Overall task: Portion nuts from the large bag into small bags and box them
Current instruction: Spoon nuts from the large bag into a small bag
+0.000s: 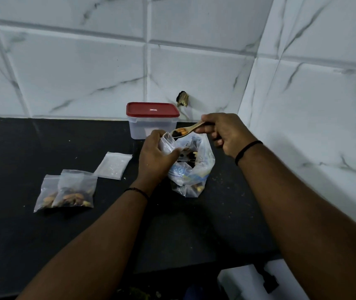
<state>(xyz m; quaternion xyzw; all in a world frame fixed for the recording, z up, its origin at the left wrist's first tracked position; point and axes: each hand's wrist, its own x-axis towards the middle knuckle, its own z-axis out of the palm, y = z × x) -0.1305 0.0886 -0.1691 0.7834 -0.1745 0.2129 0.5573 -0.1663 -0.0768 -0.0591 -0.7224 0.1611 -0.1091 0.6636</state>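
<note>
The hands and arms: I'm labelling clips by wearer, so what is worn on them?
Both forearms are bare, no sleeves in view. The left hand has a thin dark beaded band at its wrist. The right hand has a plain black band at its wrist. No gloves or rings visible.

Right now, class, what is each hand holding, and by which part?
The right hand pinches the wooden spoon by its handle end. The left hand grips a small clear bag just below its open mouth.
</note>
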